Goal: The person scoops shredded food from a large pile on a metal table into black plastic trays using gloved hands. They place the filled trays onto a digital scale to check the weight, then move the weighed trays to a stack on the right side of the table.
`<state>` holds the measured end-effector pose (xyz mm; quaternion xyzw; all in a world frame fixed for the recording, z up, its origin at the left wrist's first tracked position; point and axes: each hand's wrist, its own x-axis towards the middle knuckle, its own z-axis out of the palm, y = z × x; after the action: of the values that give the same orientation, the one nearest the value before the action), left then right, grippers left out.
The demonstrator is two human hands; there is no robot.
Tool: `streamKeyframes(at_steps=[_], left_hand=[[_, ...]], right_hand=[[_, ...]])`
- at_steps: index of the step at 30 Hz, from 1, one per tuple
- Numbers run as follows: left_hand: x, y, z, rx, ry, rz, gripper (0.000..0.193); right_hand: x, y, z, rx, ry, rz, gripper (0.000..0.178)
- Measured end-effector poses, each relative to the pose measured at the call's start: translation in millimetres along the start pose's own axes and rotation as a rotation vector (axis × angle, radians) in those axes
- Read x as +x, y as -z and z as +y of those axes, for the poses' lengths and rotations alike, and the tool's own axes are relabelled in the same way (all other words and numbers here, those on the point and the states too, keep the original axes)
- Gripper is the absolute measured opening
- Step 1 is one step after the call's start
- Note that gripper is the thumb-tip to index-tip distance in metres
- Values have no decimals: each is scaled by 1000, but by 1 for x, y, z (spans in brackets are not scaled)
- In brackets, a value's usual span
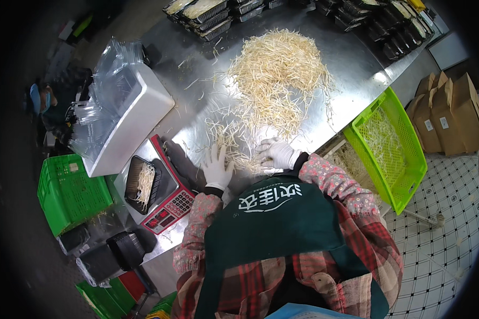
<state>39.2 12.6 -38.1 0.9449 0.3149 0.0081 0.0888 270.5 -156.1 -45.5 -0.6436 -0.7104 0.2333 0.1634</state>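
Note:
A large heap of pale bean sprouts (pixel 282 74) lies on the metal table, with a thinner trail reaching toward me. Both my hands wear white gloves and rest at the near end of that trail. My left hand (pixel 217 168) has its fingers stretched and apart, touching the left edge of the sprouts. From the right, my right hand (pixel 280 154) reaches in with slightly bent, parted fingers against the sprouts. Left of my left hand is a red-and-white digital scale (pixel 171 208), bearing a black tray (pixel 153 187) with some sprouts inside.
A white foam box (pixel 150 98) of clear plastic lids stands at left, above a green crate (pixel 72 194). Empty black trays (pixel 112 255) are stacked below. Filled trays (pixel 210 16) line the far edge. At right are a lime-green basket (pixel 364 159) of sprouts and brown paper bags (pixel 452 114).

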Motion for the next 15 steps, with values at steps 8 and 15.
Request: streamKeyframes(at_steps=[8, 15], left_hand=[[-10, 5, 3, -220, -21, 53, 64], [-23, 19, -10, -318, -22, 103, 61]], right_hand=[[54, 30, -4, -175, -410, 333, 52], [30, 17, -26, 314, 117, 106, 29]])
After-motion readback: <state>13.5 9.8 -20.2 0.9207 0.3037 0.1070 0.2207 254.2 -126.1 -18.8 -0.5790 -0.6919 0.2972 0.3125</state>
